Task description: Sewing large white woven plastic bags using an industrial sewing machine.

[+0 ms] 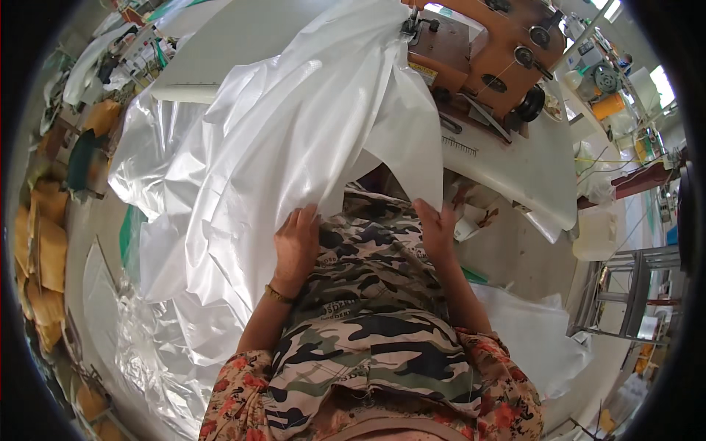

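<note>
Sheeting (294, 140) is stretching ahead to the sewing machine (507, 62) while my left hand (297, 241) and right hand (437, 231), both nearly closed, are pinching its near edges.

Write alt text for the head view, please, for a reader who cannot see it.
A bare left hand and right hand, set apart, hold a shiny white sheet that stretches up to a brown sewing machine. Below is a camouflage apron worn over a flowered top.
</note>
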`<state>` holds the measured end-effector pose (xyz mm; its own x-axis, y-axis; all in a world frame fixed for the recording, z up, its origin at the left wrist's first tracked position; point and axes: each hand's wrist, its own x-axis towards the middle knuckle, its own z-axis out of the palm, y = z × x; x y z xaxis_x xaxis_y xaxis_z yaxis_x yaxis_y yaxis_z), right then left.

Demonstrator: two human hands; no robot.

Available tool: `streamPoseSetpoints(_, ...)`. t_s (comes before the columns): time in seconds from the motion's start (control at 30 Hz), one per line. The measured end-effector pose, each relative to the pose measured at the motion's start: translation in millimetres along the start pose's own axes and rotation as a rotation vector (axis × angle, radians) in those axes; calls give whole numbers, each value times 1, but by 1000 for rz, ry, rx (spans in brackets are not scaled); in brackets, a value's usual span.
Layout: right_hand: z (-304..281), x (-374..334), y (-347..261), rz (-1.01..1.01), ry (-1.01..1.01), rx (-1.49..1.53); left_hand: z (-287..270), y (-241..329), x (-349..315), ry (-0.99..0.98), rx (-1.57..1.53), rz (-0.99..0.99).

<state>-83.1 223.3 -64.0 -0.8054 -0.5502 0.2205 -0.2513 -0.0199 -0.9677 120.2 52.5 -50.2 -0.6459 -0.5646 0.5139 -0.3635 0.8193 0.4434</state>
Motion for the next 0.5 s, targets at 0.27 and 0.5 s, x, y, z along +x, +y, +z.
streamPoseSetpoints(0.27, -13, -27, -68, -290, -138, 108, -80, 7, 12, -101, -1227, -675)
streamPoseSetpoints(0.5, 11, -62, -84, -213, -552, -96, -92, -3, 24, -23, -1277, -775)
